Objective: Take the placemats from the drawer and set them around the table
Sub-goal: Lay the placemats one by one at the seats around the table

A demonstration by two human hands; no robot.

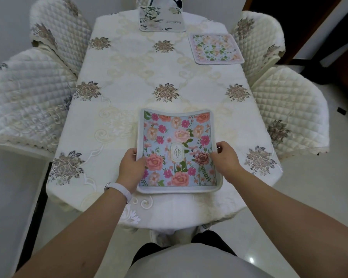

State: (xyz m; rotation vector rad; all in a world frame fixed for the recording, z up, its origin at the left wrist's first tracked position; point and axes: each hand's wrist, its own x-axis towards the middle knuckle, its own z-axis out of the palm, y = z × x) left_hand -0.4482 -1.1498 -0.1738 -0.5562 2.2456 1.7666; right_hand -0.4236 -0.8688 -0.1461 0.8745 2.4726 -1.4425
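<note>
The blue floral placemat (178,151) lies at six o'clock on the bench (129,93), its near edge close to the bench's edge in front of me. I hold it by its two side edges so I can square it to this seat. My left hand (132,167) pinches the left edge, thumb on top over a pink rose; my right hand (226,157) pinches the right edge, fingers (219,147) closed on the border. The far corners curl up a little, so I judge it is not fully flat yet, though I cannot tell whether the near part rests on the cloth.

The mat is soft and bendy, with a pale padded border, pink and coral roses on light blue, and an oval label reading "GARDEN".

Outward, a paler floral placemat (216,48) sits at one o'clock by a quilted chair (257,39), and a white leafy placemat (162,19) at twelve. The left-side seats have none, so more remain, I think.
</note>
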